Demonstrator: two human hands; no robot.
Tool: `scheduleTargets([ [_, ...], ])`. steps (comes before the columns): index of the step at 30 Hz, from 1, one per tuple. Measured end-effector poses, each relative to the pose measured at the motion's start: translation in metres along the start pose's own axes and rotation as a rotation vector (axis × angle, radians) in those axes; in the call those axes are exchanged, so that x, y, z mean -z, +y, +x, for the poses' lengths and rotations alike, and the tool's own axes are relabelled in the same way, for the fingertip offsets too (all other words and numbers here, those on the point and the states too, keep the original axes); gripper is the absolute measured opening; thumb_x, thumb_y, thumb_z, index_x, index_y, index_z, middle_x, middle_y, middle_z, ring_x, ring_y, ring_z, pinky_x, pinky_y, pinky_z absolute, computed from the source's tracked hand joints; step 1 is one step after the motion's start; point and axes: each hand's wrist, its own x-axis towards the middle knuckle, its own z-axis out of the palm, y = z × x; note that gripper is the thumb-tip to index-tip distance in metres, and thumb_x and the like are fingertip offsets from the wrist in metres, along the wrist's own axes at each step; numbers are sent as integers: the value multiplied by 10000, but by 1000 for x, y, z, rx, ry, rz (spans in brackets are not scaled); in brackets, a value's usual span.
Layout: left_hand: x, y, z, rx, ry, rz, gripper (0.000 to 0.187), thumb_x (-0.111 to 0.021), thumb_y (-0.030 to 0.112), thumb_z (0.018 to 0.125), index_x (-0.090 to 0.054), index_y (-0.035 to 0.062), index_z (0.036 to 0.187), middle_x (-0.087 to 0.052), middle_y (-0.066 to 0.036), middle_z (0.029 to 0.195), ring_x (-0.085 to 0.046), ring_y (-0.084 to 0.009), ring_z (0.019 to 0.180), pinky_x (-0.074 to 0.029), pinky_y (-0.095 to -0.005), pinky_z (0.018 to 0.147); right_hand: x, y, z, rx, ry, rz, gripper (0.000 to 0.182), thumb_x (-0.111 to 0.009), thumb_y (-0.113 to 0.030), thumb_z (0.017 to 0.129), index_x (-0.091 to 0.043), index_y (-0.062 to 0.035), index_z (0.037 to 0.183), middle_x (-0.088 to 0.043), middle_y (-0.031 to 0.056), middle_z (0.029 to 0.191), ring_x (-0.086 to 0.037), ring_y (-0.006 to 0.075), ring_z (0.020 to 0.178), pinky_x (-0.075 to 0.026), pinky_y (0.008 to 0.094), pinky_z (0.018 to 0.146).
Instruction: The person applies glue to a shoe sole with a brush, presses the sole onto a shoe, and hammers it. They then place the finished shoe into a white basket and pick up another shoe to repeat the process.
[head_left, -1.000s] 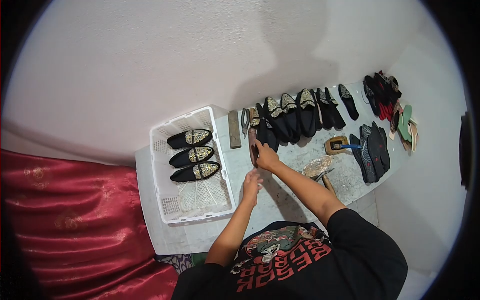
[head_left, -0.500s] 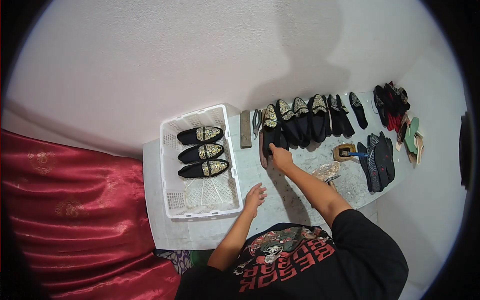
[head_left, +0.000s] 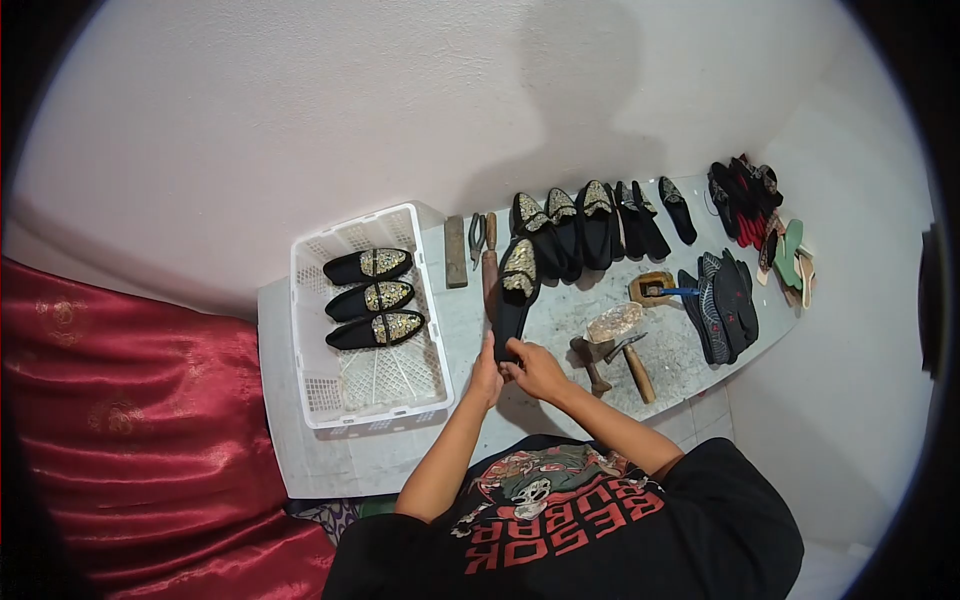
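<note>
A black slip-on shoe [head_left: 511, 325] with a gold glittery upper is held over the table, toe toward the wall. My right hand [head_left: 537, 371] is closed on its heel end. Against the left side of the same heel, my left hand [head_left: 486, 378] grips it, its fingers partly hidden. Just left of the shoe lies a long tool with a wooden handle [head_left: 490, 232], beside pliers [head_left: 477, 240]. Several similar shoes [head_left: 595, 225] stand in a row along the wall.
A white plastic basket [head_left: 300, 360] at the left holds three glittery shoes [head_left: 375, 329]. To the right are a hammer [head_left: 637, 372], a clear bag [head_left: 613, 322], a container with a blue-handled brush [head_left: 655, 289] and dark soles [head_left: 738, 310]. A wooden block [head_left: 455, 250] lies near the basket.
My right hand has lifted the shoe from the row and brought it toward me. My left hand, free and open before, has come to the heel. The view has shifted slightly right.
</note>
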Motion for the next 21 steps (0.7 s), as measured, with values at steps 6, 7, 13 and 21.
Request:
scheduleTargets([
  [6, 10, -38, -5, -122, 188, -81, 641, -457, 649, 1029, -596, 83, 1296, -699, -53, 1073, -682, -164, 886, -561, -330, 752, 5, -8, -19, 34, -113, 44, 318, -676, -138, 876, -552, -7, 1138, -670, 236, 1027, -641, 444, 951, -507, 505, 825],
  [7, 11, -42, -4, -153, 209, -105, 641, -460, 648, 1029, -594, 81, 1295, -694, -67, 1115, -679, -178, 937, -558, -331, 785, 4, -5, -20, 58, -130, 37, 329, -667, -124, 869, -562, -6, 1158, -671, 235, 1017, -647, 433, 942, -511, 495, 820],
  [13, -14, -19, -26, -206, 112, -205, 529, -447, 546, 1058, -579, 91, 1293, -662, -72, 1131, -645, -219, 1065, -513, -411, 941, 45, -4, -21, 9, -72, 243, 393, -644, -87, 879, -566, -18, 1258, -675, 201, 1020, -666, 327, 912, -524, 417, 816],
  [21, -75, -37, -32, -244, 22, -159, 520, -463, 544, 1050, -580, 85, 1263, -644, -53, 987, -629, -162, 860, -542, -360, 736, 121, 39, 3, 113, 483, 38, 1016, -846, -138, 745, -260, -61, 1571, -329, 194, 1554, -521, 317, 1231, -523, 358, 878],
])
